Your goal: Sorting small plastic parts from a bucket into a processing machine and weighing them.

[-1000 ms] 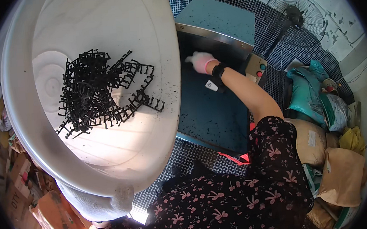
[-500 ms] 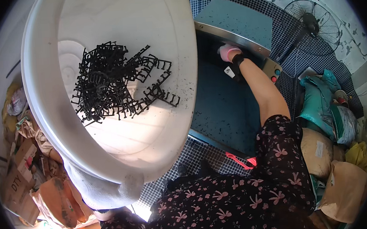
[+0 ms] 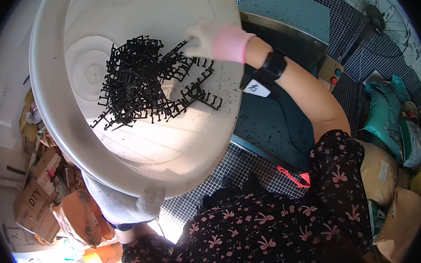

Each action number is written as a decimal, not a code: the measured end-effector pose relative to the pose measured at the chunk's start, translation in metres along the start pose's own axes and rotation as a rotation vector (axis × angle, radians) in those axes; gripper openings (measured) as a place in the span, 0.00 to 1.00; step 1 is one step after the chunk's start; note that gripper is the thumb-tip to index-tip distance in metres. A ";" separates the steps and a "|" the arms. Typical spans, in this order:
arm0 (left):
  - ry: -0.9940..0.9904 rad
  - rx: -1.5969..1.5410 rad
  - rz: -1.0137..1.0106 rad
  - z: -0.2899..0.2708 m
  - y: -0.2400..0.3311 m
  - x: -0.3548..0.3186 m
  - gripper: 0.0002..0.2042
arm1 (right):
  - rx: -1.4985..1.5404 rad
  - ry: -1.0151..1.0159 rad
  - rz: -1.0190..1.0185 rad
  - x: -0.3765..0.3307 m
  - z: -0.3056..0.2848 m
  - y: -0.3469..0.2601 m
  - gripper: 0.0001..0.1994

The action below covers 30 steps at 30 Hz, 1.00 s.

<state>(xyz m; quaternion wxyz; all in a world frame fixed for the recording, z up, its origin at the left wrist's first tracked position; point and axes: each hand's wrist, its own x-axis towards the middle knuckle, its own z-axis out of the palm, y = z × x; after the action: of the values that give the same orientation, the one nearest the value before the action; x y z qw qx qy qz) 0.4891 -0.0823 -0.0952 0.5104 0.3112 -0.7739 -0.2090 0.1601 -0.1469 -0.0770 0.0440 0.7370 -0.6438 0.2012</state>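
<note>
A large white plastic tub (image 3: 140, 168) is tipped toward the dark blue machine hopper (image 3: 264, 132). Inside it lies a tangled pile of black plastic sprues (image 3: 139, 82). My left hand (image 3: 122, 196), in a grey-white glove, is closed around the tub's near rim; its fingertips are partly hidden. My right hand (image 3: 216, 42), in a white glove with a pink cuff, reaches over the tub's right side. Its fingers look apart and somewhat blurred, right by the upper right end of the pile. Whether they touch a sprue is unclear.
Right of the hopper sits a panel with green and red buttons (image 3: 334, 76). A floor fan (image 3: 374, 20) stands beyond. Sacks (image 3: 385, 114) line the right, cardboard and brown bags (image 3: 77, 216) the left. Black bits are scattered over the hopper and its grey-blue cover (image 3: 285, 14).
My right hand has come out of the hopper opening and moved left over the tub, beside the sprues. My left hand keeps its hold on the rim. The view has shifted slightly.
</note>
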 end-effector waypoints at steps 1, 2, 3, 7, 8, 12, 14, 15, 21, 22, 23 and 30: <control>-0.008 0.002 0.008 0.001 0.004 0.002 0.54 | 0.071 -0.005 -0.095 0.008 0.003 -0.017 0.24; 0.002 0.024 0.019 -0.007 0.028 0.000 0.54 | 0.147 -0.002 -0.214 0.016 -0.003 -0.042 0.28; 0.012 0.046 0.030 -0.012 0.046 -0.002 0.54 | 0.163 0.044 -0.302 0.029 0.005 -0.061 0.30; 0.049 0.052 0.078 0.005 0.087 0.007 0.55 | -0.063 -0.081 -0.296 0.038 0.011 -0.076 0.28; 0.040 0.065 0.099 0.005 0.086 0.009 0.55 | -0.062 -0.080 -0.301 0.036 0.014 -0.079 0.28; -0.011 0.099 0.066 -0.007 0.058 0.006 0.54 | -0.152 -0.287 -0.224 0.028 0.030 -0.089 0.26; -0.085 0.128 -0.058 -0.018 0.039 0.000 0.53 | -0.152 -0.233 -0.272 0.015 0.030 -0.071 0.21; -0.091 0.106 -0.049 -0.014 0.034 0.001 0.53 | -0.123 -0.184 -0.251 0.003 0.024 -0.054 0.19; -0.125 -0.025 0.055 0.007 0.032 0.010 0.51 | -0.058 -0.049 -0.147 -0.049 0.022 0.001 0.13; -0.093 -0.121 0.070 0.014 0.037 0.012 0.50 | -0.027 0.062 -0.136 -0.064 0.013 0.013 0.10; -0.099 -0.125 0.071 0.012 0.034 0.010 0.50 | 0.011 0.172 -0.135 -0.074 0.010 0.021 0.08; -0.115 0.020 0.054 0.007 0.020 0.009 0.46 | -0.043 -0.016 0.001 -0.127 -0.019 0.048 0.10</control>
<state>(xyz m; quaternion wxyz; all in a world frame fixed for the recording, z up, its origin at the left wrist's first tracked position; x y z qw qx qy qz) 0.4741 -0.0739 -0.0790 0.4674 0.2829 -0.8121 -0.2050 0.0980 -0.0307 -0.1135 0.0548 0.7369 -0.6488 0.1815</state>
